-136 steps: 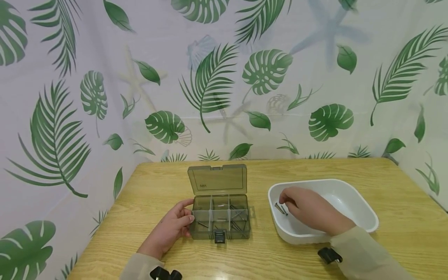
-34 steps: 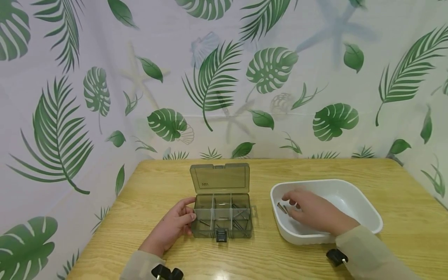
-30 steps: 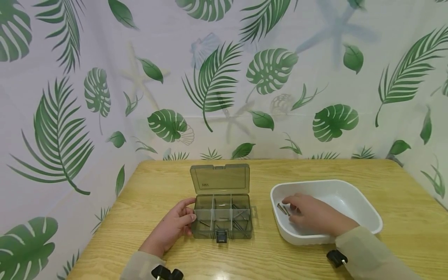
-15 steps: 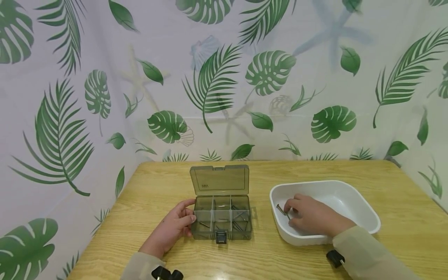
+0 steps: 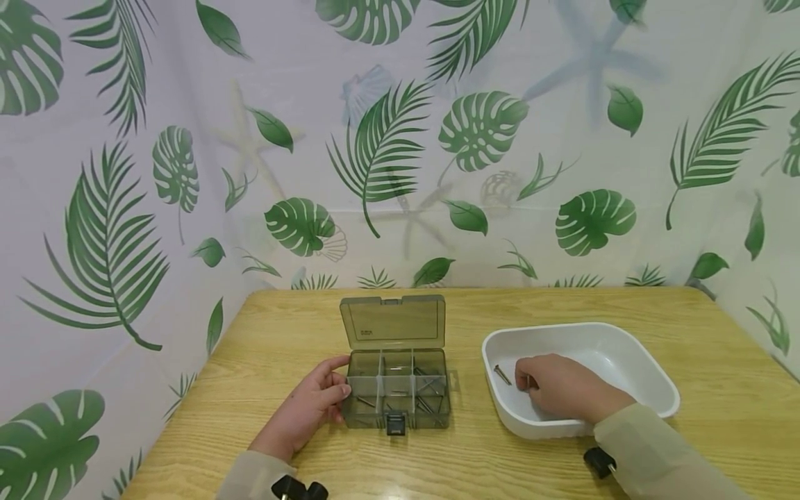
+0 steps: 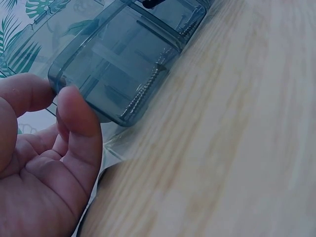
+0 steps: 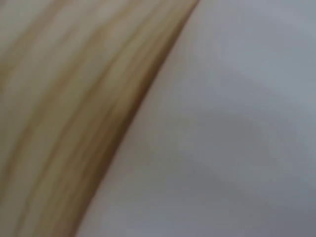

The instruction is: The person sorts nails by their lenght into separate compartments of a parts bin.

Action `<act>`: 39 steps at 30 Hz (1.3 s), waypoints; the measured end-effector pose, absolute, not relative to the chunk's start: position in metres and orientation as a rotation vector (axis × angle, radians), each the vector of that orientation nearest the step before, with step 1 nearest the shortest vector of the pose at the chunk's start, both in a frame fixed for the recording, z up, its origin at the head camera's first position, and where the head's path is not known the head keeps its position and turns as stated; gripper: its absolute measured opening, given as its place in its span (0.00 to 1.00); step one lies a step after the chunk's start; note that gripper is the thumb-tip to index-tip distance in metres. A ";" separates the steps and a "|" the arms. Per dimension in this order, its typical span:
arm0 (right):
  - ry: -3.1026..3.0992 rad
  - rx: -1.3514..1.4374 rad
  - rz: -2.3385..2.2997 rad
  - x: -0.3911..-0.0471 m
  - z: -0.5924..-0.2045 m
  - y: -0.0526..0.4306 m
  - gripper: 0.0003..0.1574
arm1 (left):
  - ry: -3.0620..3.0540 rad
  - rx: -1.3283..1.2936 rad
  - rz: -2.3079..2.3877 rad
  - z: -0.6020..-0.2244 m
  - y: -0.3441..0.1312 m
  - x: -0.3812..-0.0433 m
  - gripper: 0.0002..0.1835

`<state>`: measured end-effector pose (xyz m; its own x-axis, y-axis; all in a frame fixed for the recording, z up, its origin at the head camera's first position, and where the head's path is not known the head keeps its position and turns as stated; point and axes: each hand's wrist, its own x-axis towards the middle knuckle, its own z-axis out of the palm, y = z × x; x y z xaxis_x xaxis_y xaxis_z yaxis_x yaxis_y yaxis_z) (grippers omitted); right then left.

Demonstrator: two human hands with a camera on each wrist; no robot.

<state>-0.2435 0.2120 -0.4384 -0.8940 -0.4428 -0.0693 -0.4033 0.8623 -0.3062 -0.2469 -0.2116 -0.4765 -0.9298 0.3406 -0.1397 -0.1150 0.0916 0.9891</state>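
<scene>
A smoky, see-through compartment box (image 5: 396, 385) stands on the table with its lid (image 5: 392, 323) raised. Screws lie in several of its compartments; one long screw (image 6: 143, 91) shows through the wall in the left wrist view. My left hand (image 5: 309, 403) grips the box's left side between thumb and fingers. To the right is a white tray (image 5: 625, 347), and my right hand (image 5: 562, 389) is down inside it, fingertips brought together, the screw in them hidden by the fingers. Another screw (image 5: 502, 375) lies on the tray floor, just left of those fingertips.
A wooden table (image 5: 462, 458) carries both containers, with a strip of its surface between them. Behind it hangs a leaf-patterned cloth (image 5: 400, 153). The right wrist view shows only the blurred tray wall (image 7: 207, 148) and wood grain.
Over the last second my right fingers have closed around one of the two screws at the tray's left end and drawn it slightly right. My left hand and the box have stayed put.
</scene>
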 end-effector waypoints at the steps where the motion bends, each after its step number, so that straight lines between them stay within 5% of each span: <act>1: 2.903 -0.668 -0.425 -0.243 -0.438 0.212 0.13 | 2.042 0.222 1.903 -0.476 -0.211 -0.247 0.32; 25: 2.928 -0.816 -0.703 -0.242 -0.406 0.186 0.13 | 2.036 0.226 1.897 -0.474 -0.212 -0.247 0.32; 39: 2.909 -1.015 -0.664 -0.248 -0.390 0.122 0.12 | 2.040 0.230 1.888 -0.473 -0.212 -0.248 0.32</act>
<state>-0.2481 0.1223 -0.3900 -0.7924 -0.5924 0.1456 -0.5969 0.7036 -0.3856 -0.2476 -0.2117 -0.4732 -0.9253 0.3509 -0.1441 -0.1166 0.0984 0.9883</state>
